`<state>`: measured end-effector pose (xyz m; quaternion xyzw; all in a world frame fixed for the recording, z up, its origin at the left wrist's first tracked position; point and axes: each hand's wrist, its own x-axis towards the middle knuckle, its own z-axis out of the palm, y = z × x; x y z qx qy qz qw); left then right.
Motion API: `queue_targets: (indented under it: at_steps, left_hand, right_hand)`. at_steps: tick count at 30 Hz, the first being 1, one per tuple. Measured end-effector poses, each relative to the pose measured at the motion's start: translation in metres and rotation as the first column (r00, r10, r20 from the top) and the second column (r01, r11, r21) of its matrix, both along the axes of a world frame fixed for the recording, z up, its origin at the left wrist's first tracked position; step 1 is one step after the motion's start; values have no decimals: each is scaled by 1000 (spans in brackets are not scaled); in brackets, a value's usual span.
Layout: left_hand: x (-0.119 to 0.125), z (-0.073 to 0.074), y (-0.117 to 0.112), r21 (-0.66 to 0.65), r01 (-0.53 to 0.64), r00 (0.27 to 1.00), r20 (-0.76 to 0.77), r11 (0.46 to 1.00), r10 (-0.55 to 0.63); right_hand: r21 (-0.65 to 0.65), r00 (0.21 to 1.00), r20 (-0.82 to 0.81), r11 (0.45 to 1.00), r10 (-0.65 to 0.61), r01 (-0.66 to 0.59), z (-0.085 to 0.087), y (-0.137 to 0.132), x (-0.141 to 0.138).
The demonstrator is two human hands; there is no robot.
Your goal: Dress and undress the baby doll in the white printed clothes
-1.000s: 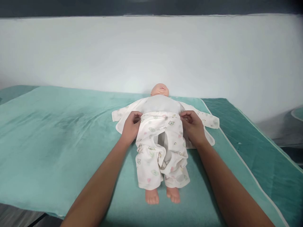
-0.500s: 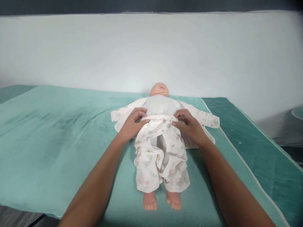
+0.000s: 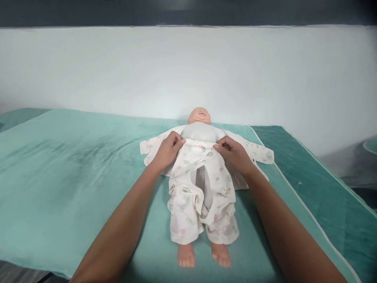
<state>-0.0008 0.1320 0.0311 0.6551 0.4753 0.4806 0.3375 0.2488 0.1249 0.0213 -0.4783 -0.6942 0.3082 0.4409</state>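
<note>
A baby doll (image 3: pixel 199 116) lies on its back, head toward the wall and bare feet toward me. White patterned baby pants (image 3: pixel 188 177) cover its legs, with a split at the crotch showing the grey body beneath. My left hand (image 3: pixel 171 148) pinches the waistband at its left end. At the other end of the waistband, my right hand (image 3: pixel 232 153) has thumb and fingers closed on the fabric. A white patterned baby shirt (image 3: pixel 263 154) lies spread open under the doll, its sleeves stretched out to both sides. The doll's grey torso (image 3: pixel 198 133) shows above the waistband.
A light green sheet (image 3: pixel 73 177) covers the surface, with a darker green cover (image 3: pixel 318 181) along the right side. Behind the doll's head rises a white wall (image 3: pixel 188 67). Grey floor (image 3: pixel 17 273) shows at the lower left.
Both hands have drawn the waistband up slightly toward the doll's chest, and the pants look straighter. The left fingers have closed into a tighter pinch. The view has tilted up a little.
</note>
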Motion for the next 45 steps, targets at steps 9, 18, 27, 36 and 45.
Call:
queue_targets:
  at_steps: [9, 18, 27, 36, 45]
  left_hand:
    - [1, -8, 37, -39, 11, 1000, 4, 999, -11]
    - [0, -1, 31, 174, 125, 986, -128, 977, -103]
    - [4, 6, 41, 51, 7, 969, -248, 999, 6]
    - [8, 1, 67, 49, -112, 945, -304, 992, 122]
    - [1, 0, 69, 172, 156, 893, -444, 973, -65]
  right_hand:
    - [-177, 1000, -1, 984, -16, 16, 7, 39, -4]
    - [89, 998, -4, 994, 65, -64, 8, 30, -5]
    - [35, 989, 103, 994, -104, 101, 8, 40, -12]
    - [-119, 993, 64, 987, -100, 107, 3, 74, -17]
    - [175, 993, 111, 984, -28, 8, 2, 72, -13]
